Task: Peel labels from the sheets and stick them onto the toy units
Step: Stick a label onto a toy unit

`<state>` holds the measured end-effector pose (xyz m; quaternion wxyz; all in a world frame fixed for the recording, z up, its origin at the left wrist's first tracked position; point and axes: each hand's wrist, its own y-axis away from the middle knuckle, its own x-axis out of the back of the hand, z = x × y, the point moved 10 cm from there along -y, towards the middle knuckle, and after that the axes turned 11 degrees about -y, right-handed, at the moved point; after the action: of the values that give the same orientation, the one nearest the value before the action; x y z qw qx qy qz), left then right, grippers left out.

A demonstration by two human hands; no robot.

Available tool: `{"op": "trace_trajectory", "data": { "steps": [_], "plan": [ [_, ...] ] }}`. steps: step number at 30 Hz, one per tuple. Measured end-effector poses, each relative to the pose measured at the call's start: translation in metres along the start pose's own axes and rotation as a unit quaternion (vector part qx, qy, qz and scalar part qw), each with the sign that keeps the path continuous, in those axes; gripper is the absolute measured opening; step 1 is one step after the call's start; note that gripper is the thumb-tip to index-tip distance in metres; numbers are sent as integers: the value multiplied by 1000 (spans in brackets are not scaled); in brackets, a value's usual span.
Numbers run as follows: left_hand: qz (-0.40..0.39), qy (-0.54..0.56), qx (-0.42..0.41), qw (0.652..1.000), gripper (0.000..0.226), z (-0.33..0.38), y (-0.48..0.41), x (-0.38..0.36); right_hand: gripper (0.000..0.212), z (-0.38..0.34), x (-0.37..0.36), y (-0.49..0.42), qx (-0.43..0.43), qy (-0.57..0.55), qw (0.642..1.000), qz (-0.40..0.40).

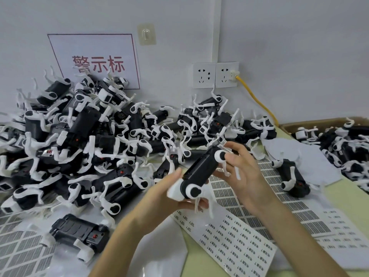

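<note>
Fingers [188, 205] of your left hand [165, 194] curl under the toy unit [199, 168], mostly hidden; your right hand [247, 172] pinches its upper end.

Only 2 hands and 2 forearms of the person show. The left hand [169, 188] lies low in the centre of the frame, and the left forearm [127, 236] runs from it to the bottom edge, left of centre. The right hand [246, 176] lies just right of centre, and the right forearm [295, 232] runs toward the lower right corner. Both hands are bare, and both forearms are bare from wrist to frame edge. The fingers are slender. The nails look short, though blur hides their finer detail.
</note>
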<state>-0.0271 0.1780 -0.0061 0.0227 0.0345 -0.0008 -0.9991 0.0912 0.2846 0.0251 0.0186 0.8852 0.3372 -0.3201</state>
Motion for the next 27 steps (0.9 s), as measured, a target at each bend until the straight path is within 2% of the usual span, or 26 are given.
{"op": "trace_trajectory", "data": {
  "steps": [3,5,8,11,13,16,18,22,27],
  "plan": [
    [-44,-38,-18,998,55,5,2,-14,67,-1,-5,1,5,28,999,-20],
    [-37,-38,-11,999,60,-1,0,-12,67,1,-9,2,8,67,997,-41],
    [-20,-38,0,999,56,-11,-3,-9,58,2,-13,4,23,120,991,-58],
    [-21,2,-11,1000,44,-10,-5,-12,53,-7,-10,2,69,160,984,-36],
    [-5,33,-22,999,38,-8,-7,-10,42,-17,-2,1,108,173,979,0],
    [28,66,-34,997,43,-10,-9,-5,16,-27,11,1,135,137,980,37],
    [45,71,-41,996,45,-11,-11,-5,9,-24,11,0,115,121,986,24],
    [58,67,-43,995,50,-19,-15,-9,11,-4,-3,0,50,183,981,-33],
    [72,15,-26,997,52,-31,-19,-9,16,8,3,1,23,206,978,0]
  ]
}}
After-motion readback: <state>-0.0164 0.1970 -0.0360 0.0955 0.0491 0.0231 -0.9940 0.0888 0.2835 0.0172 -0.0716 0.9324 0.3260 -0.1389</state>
